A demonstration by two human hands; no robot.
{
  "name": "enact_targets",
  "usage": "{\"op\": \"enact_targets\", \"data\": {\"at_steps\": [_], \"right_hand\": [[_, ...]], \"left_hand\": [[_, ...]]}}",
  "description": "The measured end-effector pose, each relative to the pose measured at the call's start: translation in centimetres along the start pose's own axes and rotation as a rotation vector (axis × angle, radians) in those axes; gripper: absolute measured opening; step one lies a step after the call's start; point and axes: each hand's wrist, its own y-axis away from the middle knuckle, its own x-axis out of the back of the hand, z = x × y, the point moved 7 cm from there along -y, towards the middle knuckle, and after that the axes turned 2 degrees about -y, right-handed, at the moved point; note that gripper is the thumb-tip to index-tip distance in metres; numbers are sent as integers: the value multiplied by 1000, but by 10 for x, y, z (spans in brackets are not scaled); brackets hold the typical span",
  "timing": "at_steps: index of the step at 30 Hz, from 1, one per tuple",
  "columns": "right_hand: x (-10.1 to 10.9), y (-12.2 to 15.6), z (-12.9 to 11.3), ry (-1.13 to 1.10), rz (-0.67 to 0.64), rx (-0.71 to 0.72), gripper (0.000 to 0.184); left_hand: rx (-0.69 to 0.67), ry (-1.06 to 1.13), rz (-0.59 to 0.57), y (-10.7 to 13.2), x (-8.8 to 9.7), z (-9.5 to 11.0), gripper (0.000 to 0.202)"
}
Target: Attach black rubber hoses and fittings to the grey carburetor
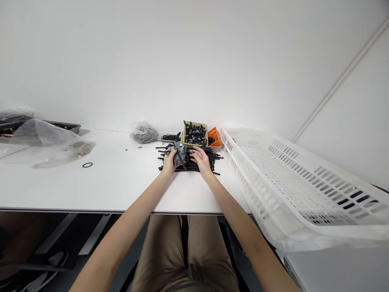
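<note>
My left hand [169, 163] is closed around a grey moulded part [181, 149] with black tube-like pieces sticking out of it. My right hand [200, 160] is just to its right, thumb and fingers drawn together at a small black piece [193, 151] too tiny to identify. Under both hands lies a pile of black tubes [212, 162], spread crosswise on the white table [121, 186]. Right behind the pile stands a cream bin [194, 144] full of short black pieces with grey bits among them.
An orange basket [216, 137] leans beside the bin. A large white perforated crate [273, 194] takes up the right side. Leftward are a bag of grey material [145, 133], a black ring [87, 165], plastic sheeting [45, 136] and a dark tray [71, 126].
</note>
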Motion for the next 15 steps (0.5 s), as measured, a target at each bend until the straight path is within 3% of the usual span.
{"op": "enact_targets", "data": {"at_steps": [3, 7, 11, 15], "right_hand": [[1, 1, -2, 99, 46, 56, 41], [-14, 8, -4, 307, -69, 151, 29], [-28, 16, -5, 483, -166, 248, 20], [-24, 15, -6, 478, -123, 250, 14]], "left_hand": [[-259, -135, 122, -1, 11, 17, 27], [-496, -367, 276, 2, 23, 30, 31], [-523, -447, 320, 2, 25, 29, 31], [-524, -442, 299, 3, 22, 29, 32]]}}
